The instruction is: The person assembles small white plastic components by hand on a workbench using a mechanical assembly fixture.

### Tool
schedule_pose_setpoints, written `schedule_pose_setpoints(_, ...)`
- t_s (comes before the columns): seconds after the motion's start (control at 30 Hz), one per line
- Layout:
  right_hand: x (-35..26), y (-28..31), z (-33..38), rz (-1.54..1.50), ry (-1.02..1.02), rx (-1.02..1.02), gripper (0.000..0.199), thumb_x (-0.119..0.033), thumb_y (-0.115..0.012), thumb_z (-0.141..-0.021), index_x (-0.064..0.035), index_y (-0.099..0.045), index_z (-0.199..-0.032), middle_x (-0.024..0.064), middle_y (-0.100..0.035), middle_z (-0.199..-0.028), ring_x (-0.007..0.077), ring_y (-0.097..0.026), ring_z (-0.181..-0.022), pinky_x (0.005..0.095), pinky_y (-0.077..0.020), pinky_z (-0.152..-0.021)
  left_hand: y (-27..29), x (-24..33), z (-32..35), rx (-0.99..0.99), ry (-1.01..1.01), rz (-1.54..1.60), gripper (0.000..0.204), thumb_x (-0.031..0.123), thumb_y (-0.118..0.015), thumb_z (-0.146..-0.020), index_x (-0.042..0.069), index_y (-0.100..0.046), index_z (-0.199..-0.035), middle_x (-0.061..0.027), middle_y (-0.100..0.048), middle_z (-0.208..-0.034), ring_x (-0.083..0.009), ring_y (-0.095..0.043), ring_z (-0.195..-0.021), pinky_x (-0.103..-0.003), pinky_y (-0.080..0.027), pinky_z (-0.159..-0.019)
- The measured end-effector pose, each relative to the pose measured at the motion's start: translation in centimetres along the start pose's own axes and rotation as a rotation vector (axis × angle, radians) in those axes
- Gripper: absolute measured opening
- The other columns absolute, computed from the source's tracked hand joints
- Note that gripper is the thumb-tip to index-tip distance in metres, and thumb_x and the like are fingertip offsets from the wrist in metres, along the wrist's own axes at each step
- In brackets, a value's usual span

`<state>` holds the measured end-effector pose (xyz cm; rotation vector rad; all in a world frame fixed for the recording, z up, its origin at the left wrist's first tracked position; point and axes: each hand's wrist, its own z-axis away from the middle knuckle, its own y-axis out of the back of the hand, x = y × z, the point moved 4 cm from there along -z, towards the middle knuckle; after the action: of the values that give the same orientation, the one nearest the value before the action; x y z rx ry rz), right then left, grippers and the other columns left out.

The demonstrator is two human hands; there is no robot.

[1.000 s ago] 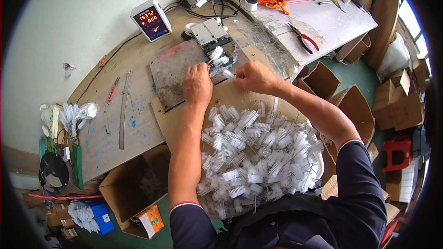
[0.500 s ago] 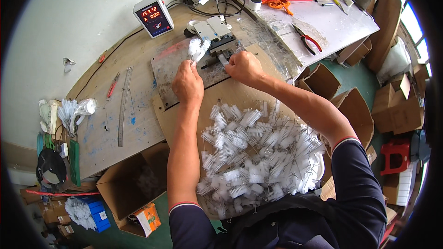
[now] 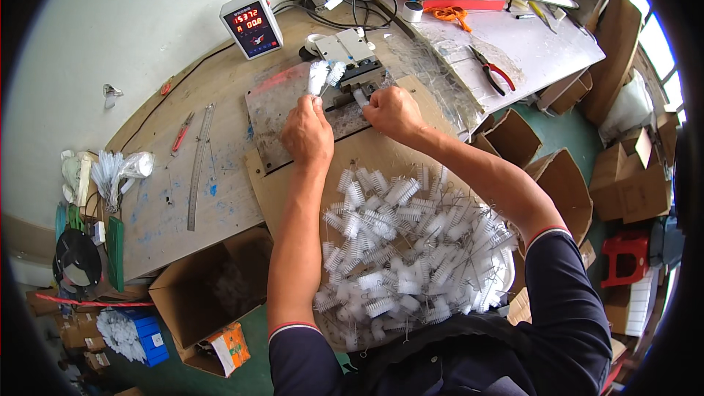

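Observation:
My left hand (image 3: 308,130) is closed on small white bristle brushes (image 3: 318,78), whose heads stick up above the fingers. It is just left of a small metal fixture (image 3: 345,47) bolted to a steel plate (image 3: 270,114). At the fixture's front, my right hand (image 3: 397,113) is closed on a white piece (image 3: 360,96), which looks like a brush and lies against the dark clamp block. The fingers hide most of that piece. Near my body lies a big heap of white brushes (image 3: 411,249) with twisted wire stems.
A digital counter (image 3: 251,24) stands behind the plate. A steel ruler (image 3: 198,169) and red-handled cutters (image 3: 183,133) lie left. Pliers (image 3: 487,70) and orange scissors (image 3: 449,16) are on the white board at right. Cardboard boxes (image 3: 198,290) stand below the bench.
The view has shifted slightly, moving the bench a little rightward. The counter's lower line reads differently. Both hands keep their grips and stay near the fixture.

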<state>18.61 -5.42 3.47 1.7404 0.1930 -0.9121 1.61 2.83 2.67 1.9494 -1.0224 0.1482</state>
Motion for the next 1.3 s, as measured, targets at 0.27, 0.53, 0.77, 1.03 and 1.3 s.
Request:
schedule_pose_setpoints(0.27, 0.5, 0.2, -0.6, -0.108, -0.028, -0.107, 0.026, -0.027, -0.071, -0.081, -0.0026, -0.072, -0.075, 0.0173, -0.070, -0.072, 0.0296, -0.071, -0.071, 0.0411, -0.0559, -0.068, -0.5, 0.5, 0.2, -0.007, -0.110, 0.100, 0.022, 0.025, -0.054, -0.103, 0.005, -0.064, -0.104, -0.0156, -0.069, -0.083, -0.0372, -0.067, -0.080, -0.049, -0.050, -0.072)
schedule_pose_setpoints(0.53, 0.5, 3.2, 2.7, -0.159, 0.227, -0.567, 0.029, -0.029, -0.076, -0.081, -0.0017, -0.071, -0.073, 0.0054, -0.068, -0.064, 0.0134, -0.064, -0.059, 0.0323, -0.0501, -0.056, -1.5, 0.1, 0.0, -0.073, -0.133, 0.181, 0.020, 0.021, -0.055, -0.102, 0.004, -0.064, -0.103, -0.0141, -0.070, -0.084, -0.0368, -0.067, -0.081, -0.048, -0.051, -0.074)
schedule_pose_setpoints(0.77, -1.6, 3.4, 6.1, 0.058, 0.346, -0.789, 0.034, -0.032, -0.081, -0.081, 0.0012, -0.074, -0.083, 0.0066, -0.068, -0.068, 0.0129, -0.063, -0.063, 0.0319, -0.0490, -0.058, -2.1, -0.6, -0.1, -0.069, -0.130, 0.206, 0.018, 0.019, -0.056, -0.101, 0.004, -0.065, -0.103, -0.0148, -0.071, -0.087, -0.0357, -0.068, -0.083, -0.046, -0.052, -0.073)
schedule_pose_setpoints(1.03, -0.3, 3.3, 3.1, -0.335, 0.150, -0.285, 0.022, -0.021, -0.075, -0.085, 0.0007, -0.074, -0.086, 0.0087, -0.069, -0.070, 0.0150, -0.065, -0.066, 0.0343, -0.0522, -0.064, -0.2, 1.5, 0.1, 0.034, -0.270, 0.258, 0.014, 0.015, -0.063, -0.098, 0.002, -0.068, -0.100, -0.0168, -0.071, -0.090, -0.0369, -0.068, -0.086, -0.045, -0.054, -0.075)
schedule_pose_setpoints(1.3, -1.1, 3.8, 0.7, -0.567, 0.181, 0.001, 0.023, -0.008, -0.072, -0.085, 0.0030, -0.070, -0.105, 0.0043, -0.068, -0.075, 0.0077, -0.059, -0.065, 0.0282, -0.0498, -0.059, -0.7, 0.2, -0.1, 0.043, -0.195, 0.380, 0.011, 0.006, -0.067, -0.094, -0.001, -0.069, -0.102, -0.0146, -0.072, -0.085, -0.0251, -0.070, -0.073, -0.035, -0.055, -0.065)
